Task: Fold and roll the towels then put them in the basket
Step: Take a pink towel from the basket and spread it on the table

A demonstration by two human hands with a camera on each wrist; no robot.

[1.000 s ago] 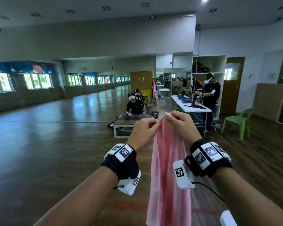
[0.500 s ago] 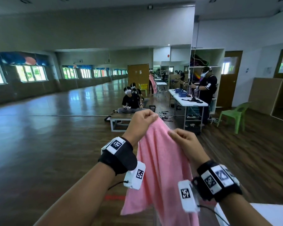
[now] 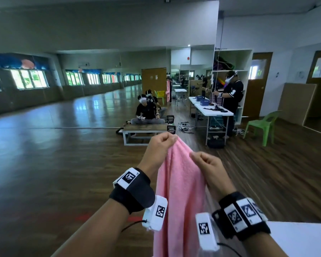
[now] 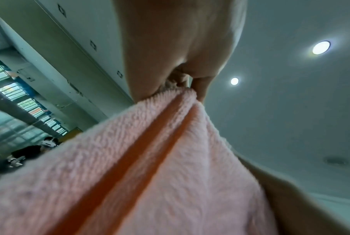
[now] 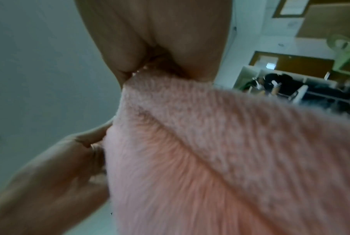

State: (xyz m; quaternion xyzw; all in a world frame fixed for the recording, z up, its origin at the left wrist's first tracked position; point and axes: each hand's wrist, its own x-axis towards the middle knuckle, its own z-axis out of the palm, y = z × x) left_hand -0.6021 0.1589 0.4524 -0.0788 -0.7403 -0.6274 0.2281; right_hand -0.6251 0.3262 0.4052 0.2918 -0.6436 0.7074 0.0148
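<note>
Towel (image 3: 180, 191) hung lengthwise below hands; top edge pinched by left hand (image 3: 160, 147), higher, and right hand (image 3: 206, 164), nearer tabletop (image 3: 304, 238).

The head view looks forward and slightly down across the hall, hands low centre. Each wrist view looks up along its palm toward the ceiling, very near the pink towel (image 3: 180, 184), which all three views share.

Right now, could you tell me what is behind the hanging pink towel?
Behind the pink towel pinched by the left hand and right hand, only wooden floor shows around it; whatever lies directly behind is covered.
</note>
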